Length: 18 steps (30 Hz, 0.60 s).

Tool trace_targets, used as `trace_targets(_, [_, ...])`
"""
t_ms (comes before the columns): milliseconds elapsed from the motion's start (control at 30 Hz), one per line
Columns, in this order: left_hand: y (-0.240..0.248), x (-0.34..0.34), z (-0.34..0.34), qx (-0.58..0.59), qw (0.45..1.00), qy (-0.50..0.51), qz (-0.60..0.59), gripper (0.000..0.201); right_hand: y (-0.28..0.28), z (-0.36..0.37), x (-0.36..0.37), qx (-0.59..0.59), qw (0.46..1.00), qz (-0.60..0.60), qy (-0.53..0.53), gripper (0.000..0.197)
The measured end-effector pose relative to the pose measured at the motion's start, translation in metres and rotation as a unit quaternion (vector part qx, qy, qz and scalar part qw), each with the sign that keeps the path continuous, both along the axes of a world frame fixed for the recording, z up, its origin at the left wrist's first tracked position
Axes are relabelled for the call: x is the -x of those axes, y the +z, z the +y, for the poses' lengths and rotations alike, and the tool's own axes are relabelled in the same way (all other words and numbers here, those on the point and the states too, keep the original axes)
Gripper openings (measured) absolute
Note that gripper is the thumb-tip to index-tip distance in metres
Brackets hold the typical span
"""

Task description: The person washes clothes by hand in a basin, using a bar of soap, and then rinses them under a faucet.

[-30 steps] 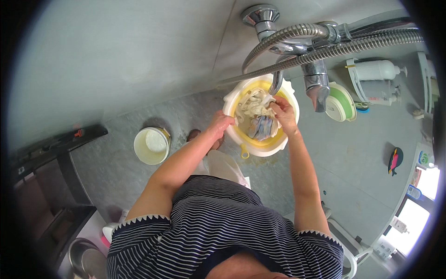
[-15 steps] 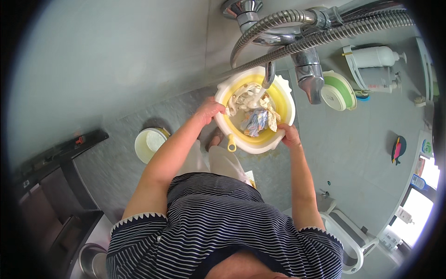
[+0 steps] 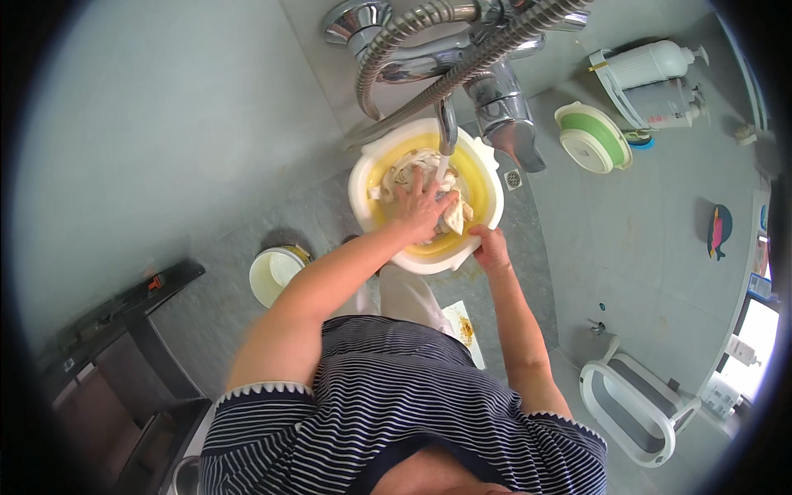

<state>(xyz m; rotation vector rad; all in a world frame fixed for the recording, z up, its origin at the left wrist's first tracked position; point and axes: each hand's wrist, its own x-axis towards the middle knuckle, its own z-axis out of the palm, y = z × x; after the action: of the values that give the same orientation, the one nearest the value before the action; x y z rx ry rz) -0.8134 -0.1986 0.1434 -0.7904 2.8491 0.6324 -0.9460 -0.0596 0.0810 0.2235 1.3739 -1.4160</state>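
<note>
Water runs from the chrome spout (image 3: 446,128) into a white and yellow basin (image 3: 360,186) that holds wet, light-coloured cloths (image 3: 400,169). My left hand (image 3: 422,205) lies on the cloths inside the basin, its fingers spread and pointing away from me. The blue-grey piece of cloth is mostly hidden beneath it. At the basin's right near rim, my right hand (image 3: 492,246) grips the edge, thumb on top. A pale patterned fold of cloth (image 3: 455,213) shows between my left fingers and the right side of the basin.
Above the basin hang a chrome mixer tap (image 3: 503,107) and a ribbed metal hose (image 3: 487,62). A green and white folding basin (image 3: 594,137) and pump bottles (image 3: 660,64) are on the right wall. A white bucket (image 3: 277,275) stands left on the floor, a folded white stool (image 3: 631,404) lower right.
My left hand has let go of the basin's left rim and moved onto the cloths inside. My right hand keeps its hold. The basin has turned, and the view has shifted.
</note>
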Motion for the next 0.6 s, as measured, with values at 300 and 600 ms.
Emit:
trace_targets(300, [-0.037, 0.019, -0.036, -0.496, 0.817, 0.252, 0.152, 0.027, -0.002, -0.002, -0.011, -0.013, 0.999, -0.006, -0.04, 0.039])
trace_targets(600, [-0.02, 0.01, -0.061, -0.335, 0.895, 0.281, 0.092, 0.047, 0.015, -0.011, -0.008, 0.024, 0.999, -0.013, -0.046, 0.041])
